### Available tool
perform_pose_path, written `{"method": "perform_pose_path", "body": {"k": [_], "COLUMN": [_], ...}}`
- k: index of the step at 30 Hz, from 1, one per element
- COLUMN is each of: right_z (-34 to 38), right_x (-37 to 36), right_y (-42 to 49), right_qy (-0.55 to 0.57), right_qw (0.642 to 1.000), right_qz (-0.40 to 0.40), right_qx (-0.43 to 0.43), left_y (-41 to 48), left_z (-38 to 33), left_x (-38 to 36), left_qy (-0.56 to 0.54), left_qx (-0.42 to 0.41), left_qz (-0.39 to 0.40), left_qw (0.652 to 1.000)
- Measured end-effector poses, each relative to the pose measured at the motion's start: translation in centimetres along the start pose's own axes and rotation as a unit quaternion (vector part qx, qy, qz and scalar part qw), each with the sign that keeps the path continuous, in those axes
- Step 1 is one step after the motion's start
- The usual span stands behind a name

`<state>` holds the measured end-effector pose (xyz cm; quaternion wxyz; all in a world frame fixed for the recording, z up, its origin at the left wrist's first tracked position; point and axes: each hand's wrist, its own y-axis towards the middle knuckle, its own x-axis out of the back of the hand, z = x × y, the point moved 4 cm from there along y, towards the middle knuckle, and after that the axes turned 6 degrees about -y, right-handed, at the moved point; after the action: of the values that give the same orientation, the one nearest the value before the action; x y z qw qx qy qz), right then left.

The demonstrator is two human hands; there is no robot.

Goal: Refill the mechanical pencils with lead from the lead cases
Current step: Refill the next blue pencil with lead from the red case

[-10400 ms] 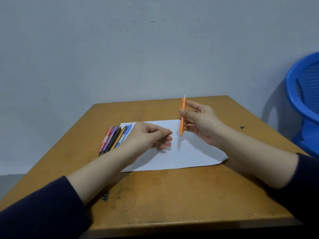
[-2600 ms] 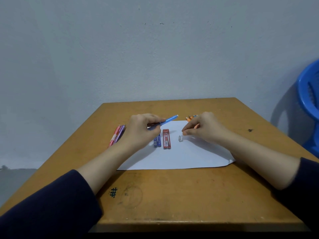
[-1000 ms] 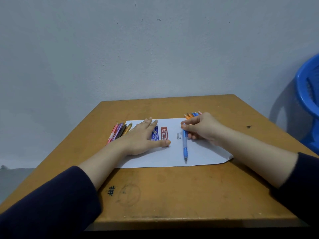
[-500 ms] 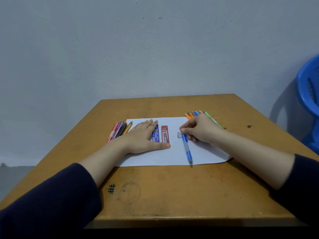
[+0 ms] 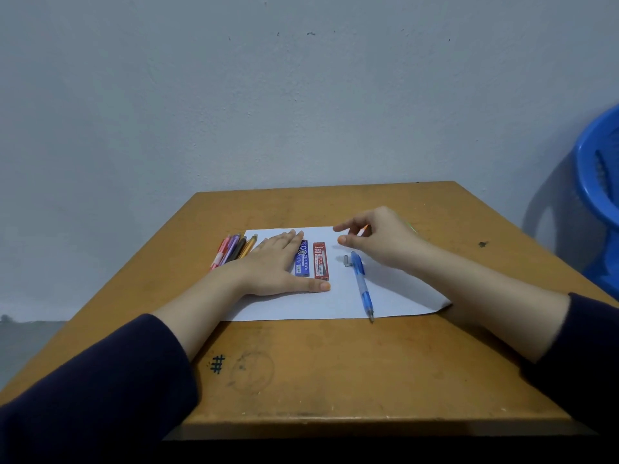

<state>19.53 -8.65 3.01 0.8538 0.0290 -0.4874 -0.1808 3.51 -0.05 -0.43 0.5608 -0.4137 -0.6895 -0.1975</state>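
Note:
A blue mechanical pencil lies on the white paper, tip toward me, with its small grey cap loose beside its top end. A blue lead case and a red lead case lie side by side on the sheet. My left hand rests flat on the paper, partly over the blue case. My right hand hovers above the paper's far right with fingers spread and holds nothing. It hides most of a group of pencils; only an orange tip shows.
A bundle of pink, purple, dark and gold pencils lies left of the paper. The wooden table has pen marks near its front. A blue plastic chair stands at the right, a bare wall behind.
My right hand has let go of the blue pencil, which now lies on the paper, and has lifted toward the far side. My left hand stays flat.

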Motion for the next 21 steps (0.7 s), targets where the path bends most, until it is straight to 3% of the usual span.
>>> {"method": "perform_pose_path", "body": {"k": [4, 12, 21], "right_z": [1.8, 2.2, 2.1], "right_x": [-0.5, -2.3, -2.0], "right_y": [0.5, 1.9, 2.2], "right_qy": [-0.071, -0.191, -0.163], "right_qw": [0.993, 0.963, 0.970], "right_qz": [0.078, 0.176, 0.166], "right_qx": [0.059, 0.068, 0.066], "left_y": [-0.2, -0.2, 0.0], "left_z": [-0.1, 0.0, 0.2], "left_x": [0.1, 0.2, 0.1], "left_qy": [0.011, 0.016, 0.020], "left_qx": [-0.004, -0.007, -0.003], "left_qz": [0.011, 0.014, 0.019], "left_qw": [1.000, 1.000, 1.000]}}
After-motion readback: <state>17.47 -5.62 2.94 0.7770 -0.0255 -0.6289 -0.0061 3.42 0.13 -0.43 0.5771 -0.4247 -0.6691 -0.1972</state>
